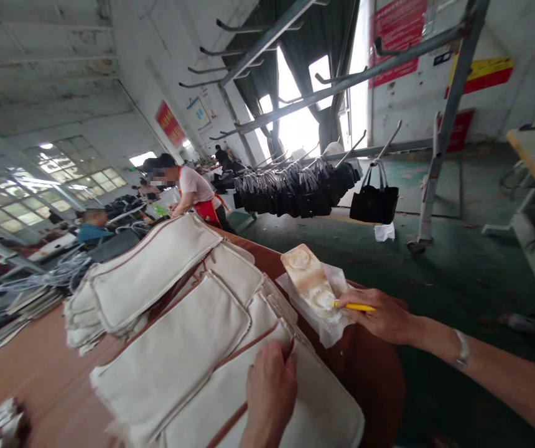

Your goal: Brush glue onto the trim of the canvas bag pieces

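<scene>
Canvas panel (267, 398) lies topmost at near tabletop (38, 379) edge, left hand (270, 389) pressing flat on brown trim. Right hand (382, 317) grips yellow brush (358, 307) at glue tray (311, 286). Step looks like glue loading; next needs steady stroke along trim.

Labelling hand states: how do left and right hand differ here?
The left hand presses flat on the cream canvas panel with brown trim, holding nothing. The right hand grips a thin yellow stick, its tip at the tan block in white wrapping, and has a wristwatch. Both are bare, over the brown table.
</scene>
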### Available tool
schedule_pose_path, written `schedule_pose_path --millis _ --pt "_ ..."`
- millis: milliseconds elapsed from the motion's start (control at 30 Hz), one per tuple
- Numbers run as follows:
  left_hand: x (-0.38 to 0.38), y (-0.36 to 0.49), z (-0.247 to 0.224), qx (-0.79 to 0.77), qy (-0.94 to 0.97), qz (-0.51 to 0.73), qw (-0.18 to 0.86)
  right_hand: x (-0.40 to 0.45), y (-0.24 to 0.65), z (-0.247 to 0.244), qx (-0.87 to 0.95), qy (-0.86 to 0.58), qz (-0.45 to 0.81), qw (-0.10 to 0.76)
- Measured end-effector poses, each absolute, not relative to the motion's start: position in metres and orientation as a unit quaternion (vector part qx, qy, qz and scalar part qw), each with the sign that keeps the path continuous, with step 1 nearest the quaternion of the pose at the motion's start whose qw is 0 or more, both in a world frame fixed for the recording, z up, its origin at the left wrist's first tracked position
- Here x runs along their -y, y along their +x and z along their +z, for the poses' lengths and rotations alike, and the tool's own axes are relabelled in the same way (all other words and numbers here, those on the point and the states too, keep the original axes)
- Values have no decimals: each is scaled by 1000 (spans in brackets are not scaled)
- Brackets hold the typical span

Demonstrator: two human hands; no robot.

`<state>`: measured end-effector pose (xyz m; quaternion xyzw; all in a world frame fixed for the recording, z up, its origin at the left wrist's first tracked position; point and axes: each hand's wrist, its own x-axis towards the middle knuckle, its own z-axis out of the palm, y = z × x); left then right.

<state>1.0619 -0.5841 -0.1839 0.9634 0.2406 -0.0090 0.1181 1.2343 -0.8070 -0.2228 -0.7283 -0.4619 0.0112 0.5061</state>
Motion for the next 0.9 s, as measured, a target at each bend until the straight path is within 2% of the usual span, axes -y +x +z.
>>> schedule_pose_path --millis 133,300,400,500,700,900 --pt "574 1058 -192 -225 924 -12 308 808 1219 -215 395 -740 13 543" --pt "573 1047 -195 -229 864 18 449 798 1187 -201 231 -642 171 711" --pt "579 1040 -190 -243 853 25 460 782 1172 -195 220 -598 217 740" --pt "585 1033 -189 -242 852 33 464 766 1166 -192 234 -593 235 734" --pt "588 1024 -199 -232 852 61 466 763 1167 -179 231 -643 134 718" --pt "588 1017 -206 -212 863 84 451 773 1156 -176 267 -639 169 701"
